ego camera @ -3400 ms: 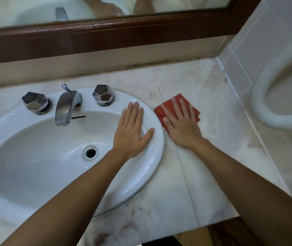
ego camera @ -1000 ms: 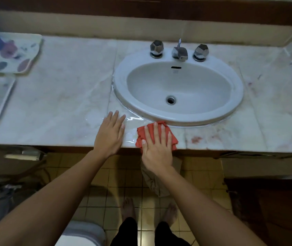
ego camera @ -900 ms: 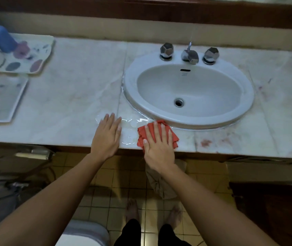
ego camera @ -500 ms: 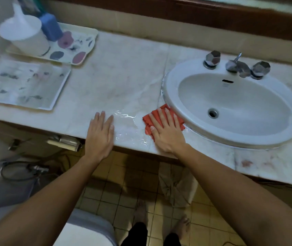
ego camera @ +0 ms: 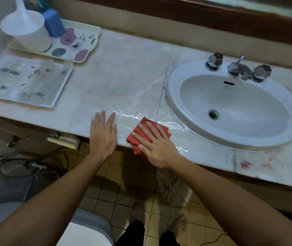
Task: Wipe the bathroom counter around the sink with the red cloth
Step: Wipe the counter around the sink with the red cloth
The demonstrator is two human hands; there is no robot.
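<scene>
The red cloth [ego camera: 136,134] lies folded on the marble counter [ego camera: 124,80] near its front edge, left of the white oval sink [ego camera: 175,102]. My right hand [ego camera: 155,143] presses flat on top of the cloth, fingers spread, covering most of it. A wet streak glistens on the marble around the cloth and along the sink's left rim. My left hand [ego camera: 103,135] rests flat on the counter just left of the cloth, holding nothing.
Chrome faucet [ego camera: 239,68] with two faceted knobs sits behind the basin. At the far left stand a flowered tray [ego camera: 81,45] carrying a white jug [ego camera: 28,31] and a blue container [ego camera: 53,23], plus a second printed tray [ego camera: 26,82]. Tiled floor and my bare feet lie below.
My right hand has slid the cloth leftward along the counter's front edge, from below the sink to its left side. The left hand moved left too, and my view swung left.
</scene>
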